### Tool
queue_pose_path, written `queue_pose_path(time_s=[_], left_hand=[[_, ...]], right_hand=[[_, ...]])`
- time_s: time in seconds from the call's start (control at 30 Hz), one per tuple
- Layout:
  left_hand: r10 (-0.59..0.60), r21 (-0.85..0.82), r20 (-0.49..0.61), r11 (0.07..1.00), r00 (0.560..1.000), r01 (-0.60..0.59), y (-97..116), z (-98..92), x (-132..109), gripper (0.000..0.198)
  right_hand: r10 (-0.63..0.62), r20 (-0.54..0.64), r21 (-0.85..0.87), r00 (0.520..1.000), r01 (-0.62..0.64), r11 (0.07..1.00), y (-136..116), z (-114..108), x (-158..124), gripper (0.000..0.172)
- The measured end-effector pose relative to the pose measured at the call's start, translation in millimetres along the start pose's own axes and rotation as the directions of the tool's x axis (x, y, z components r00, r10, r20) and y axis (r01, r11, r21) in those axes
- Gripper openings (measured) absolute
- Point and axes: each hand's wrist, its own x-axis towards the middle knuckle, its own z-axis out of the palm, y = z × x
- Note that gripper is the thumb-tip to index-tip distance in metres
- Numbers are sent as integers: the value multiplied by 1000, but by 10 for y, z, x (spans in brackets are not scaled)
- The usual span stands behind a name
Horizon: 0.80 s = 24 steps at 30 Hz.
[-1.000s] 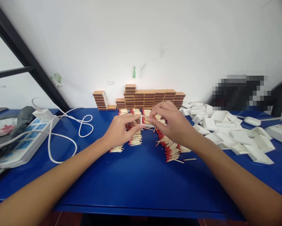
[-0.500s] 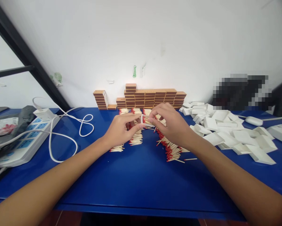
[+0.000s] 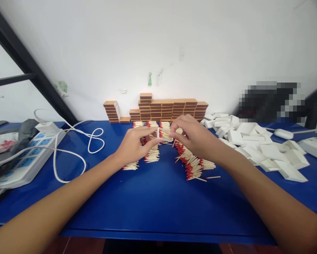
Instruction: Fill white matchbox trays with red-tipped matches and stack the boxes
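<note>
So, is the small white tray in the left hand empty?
Not empty: matches lie in the white tray, red heads toward the left hand. Whether it's full, I cannot tell.

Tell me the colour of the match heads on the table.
The match heads are red, best seen in the head view.

Above the blue desk (image 3: 147, 204), we grip a small white tray (image 3: 158, 133) by one end in our left hand (image 3: 133, 145), while our right hand (image 3: 191, 137) has its fingers at the pale ends of red-tipped matches (image 3: 164, 134) in it. Loose matches (image 3: 194, 165) lie in heaps around our hands, with stacked matchboxes (image 3: 156, 111) behind along the wall (image 3: 95, 53). We have piled empty trays (image 3: 273, 152) at right and a power strip (image 3: 39, 151) at left.
</note>
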Motion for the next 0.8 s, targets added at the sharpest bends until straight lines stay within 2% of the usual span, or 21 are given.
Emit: queue_pose_path(time_s=[0.1, 0.23, 0.33, 0.43, 0.53, 0.63, 0.8], left_hand=[[-2, -10, 15, 1000, 1000, 2, 12, -2, 1, 37], [-5, -29, 25, 1000, 1000, 6, 10, 6, -7, 38], [-25, -7, -29, 1000, 999, 25, -22, 1, -10, 39], [-26, 89, -116, 995, 993, 37, -72, -21, -2, 35], [-38, 167, -157, 984, 987, 64, -107, -42, 10, 32], [-48, 180, -156, 981, 987, 76, -113, -47, 17, 32], [-26, 192, -145, 980, 989, 54, -102, -39, 16, 32]], right_hand=[[5, -50, 9, 999, -4, 1000, -3, 40, -4, 10], [-17, -53, 17, 998, 18, 1000, -32, 57, 4, 14], [-32, -123, -2, 992, 32, 999, -44, 34, 22, 14], [-4, -162, -42, 987, -3, 999, -8, 28, 26, 15], [28, -54, -91, 998, -33, 995, 78, 92, 2, 14], [18, 75, -128, 997, -8, 992, 165, 208, -37, 8], [2, 124, -98, 992, 10, 995, 221, 340, -74, 4]])
